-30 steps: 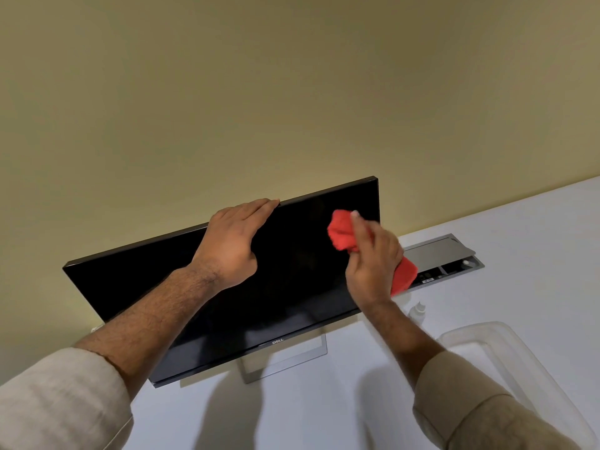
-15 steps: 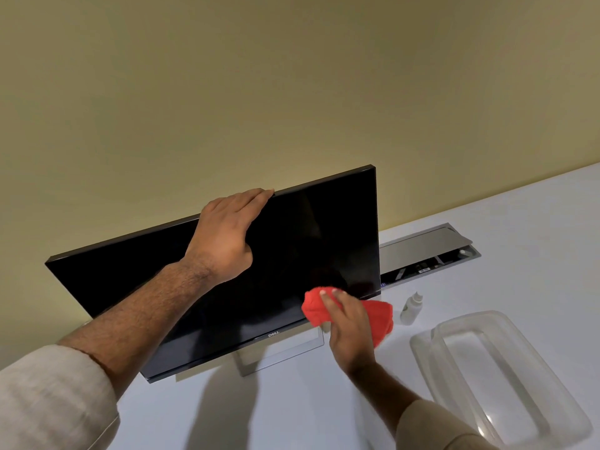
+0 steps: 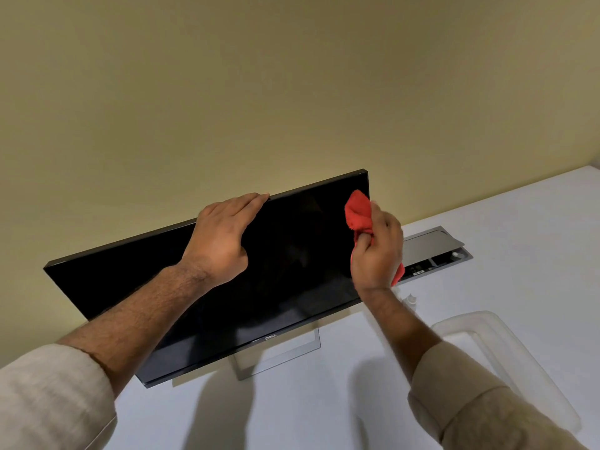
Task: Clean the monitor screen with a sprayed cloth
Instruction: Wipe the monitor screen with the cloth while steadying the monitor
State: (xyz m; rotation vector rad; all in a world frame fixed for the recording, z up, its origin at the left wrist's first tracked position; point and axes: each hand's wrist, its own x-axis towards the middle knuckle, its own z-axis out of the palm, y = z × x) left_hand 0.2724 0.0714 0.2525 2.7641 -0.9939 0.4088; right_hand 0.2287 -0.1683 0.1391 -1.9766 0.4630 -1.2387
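A black monitor with a dark screen stands on a silver stand on the white desk. My left hand grips its top edge near the middle, fingers over the rim. A bunched red cloth is pressed against the screen's upper right corner by my right hand. The tip of a small white spray bottle shows just behind my right wrist; the rest of it is hidden.
A clear plastic tray lies on the desk at the right. A grey cable hatch with its lid up sits behind the monitor's right side. A beige wall rises close behind the monitor.
My right hand with the red cloth went from the upper right of the screen down to its bottom edge, then back up to the top right corner. My left hand stayed on the top edge.
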